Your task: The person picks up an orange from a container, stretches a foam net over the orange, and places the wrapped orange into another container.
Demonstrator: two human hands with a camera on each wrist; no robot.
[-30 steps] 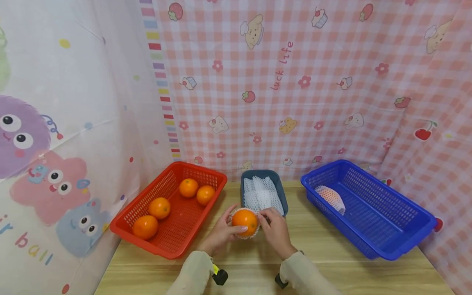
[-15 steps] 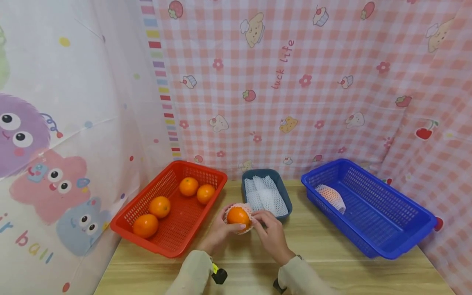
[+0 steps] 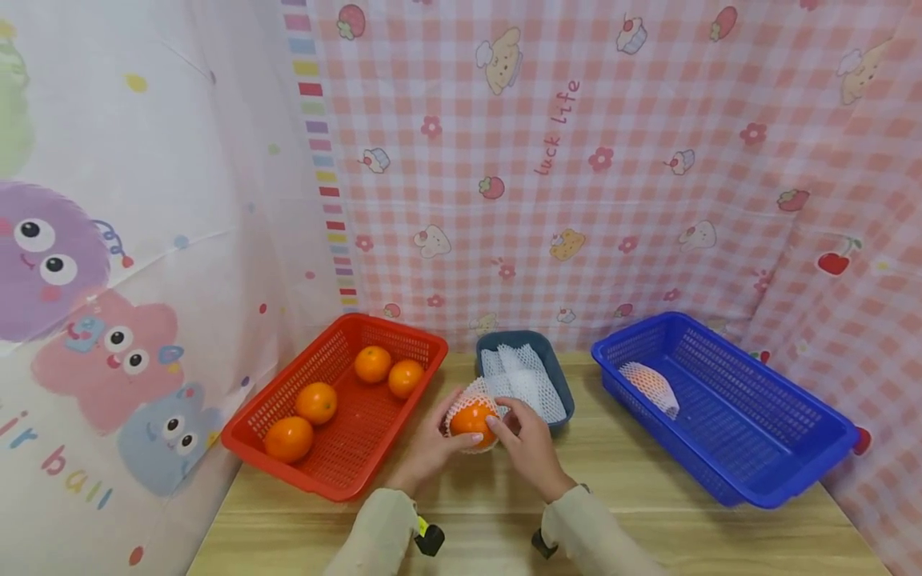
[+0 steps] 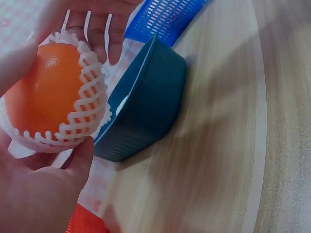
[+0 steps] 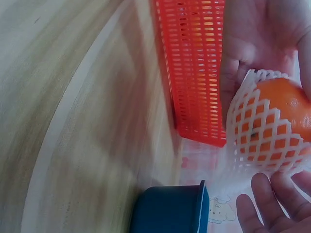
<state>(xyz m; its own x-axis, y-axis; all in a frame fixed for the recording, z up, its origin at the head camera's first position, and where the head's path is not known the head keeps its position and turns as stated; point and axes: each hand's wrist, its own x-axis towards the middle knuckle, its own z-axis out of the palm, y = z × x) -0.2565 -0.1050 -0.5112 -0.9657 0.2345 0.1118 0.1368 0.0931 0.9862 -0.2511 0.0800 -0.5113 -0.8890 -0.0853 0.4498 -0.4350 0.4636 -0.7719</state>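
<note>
An orange (image 3: 471, 422) sits partly inside a white foam fruit net (image 4: 89, 94) in front of the chest. My left hand (image 3: 430, 442) holds it from the left, thumb across the front of the fruit. From the other side my right hand (image 3: 531, 446) pinches the net's edge with thumb and index, thumb against the peel; its other fingers (image 5: 265, 194) are spread. Diamond mesh covers the far side of the orange in the right wrist view, while bare peel shows in the left wrist view. Just behind the hands, a dark teal basket (image 3: 560, 376) holds more white foam nets (image 3: 520, 382).
To the left, a red basket (image 3: 338, 472) contains several bare oranges (image 3: 290, 439). A blue basket (image 3: 727, 472) stands to the right, with one netted orange (image 3: 650, 388) at its left wall. All are on a wooden table (image 3: 490, 520), before a pink checked curtain (image 3: 461, 120).
The net has gone from lying around the orange's rim to covering its upper left part. The right thumb has moved onto the front of the fruit.
</note>
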